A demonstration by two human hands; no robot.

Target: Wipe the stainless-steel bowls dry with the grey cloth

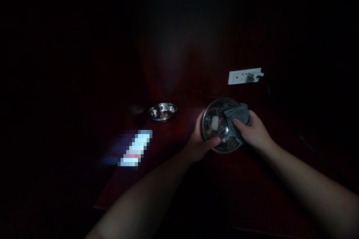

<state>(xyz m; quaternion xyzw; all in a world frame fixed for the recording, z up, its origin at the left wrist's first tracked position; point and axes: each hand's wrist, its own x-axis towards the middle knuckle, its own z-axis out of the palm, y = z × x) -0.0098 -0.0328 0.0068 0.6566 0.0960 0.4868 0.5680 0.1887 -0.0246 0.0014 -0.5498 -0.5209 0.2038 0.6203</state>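
Observation:
A shiny metal bowl (217,115) with a pale label inside is held up, its opening tilted towards me. My left hand (200,142) grips its left rim, thumb over the edge and fingers behind. On the right side, my right hand (254,129) pinches a grey-green patterned cloth (237,115) that drapes over the rim and into the bowl. Most fingers of that hand are hidden behind the cloth and bowl.
A smaller, shallow metal bowl (163,112) rests on the dark red table (179,171). Left of my arms lies a bright, pixelated rectangle (137,147). A white wall socket (241,76) with a plug and black cord (267,86) is behind. The surroundings are very dark.

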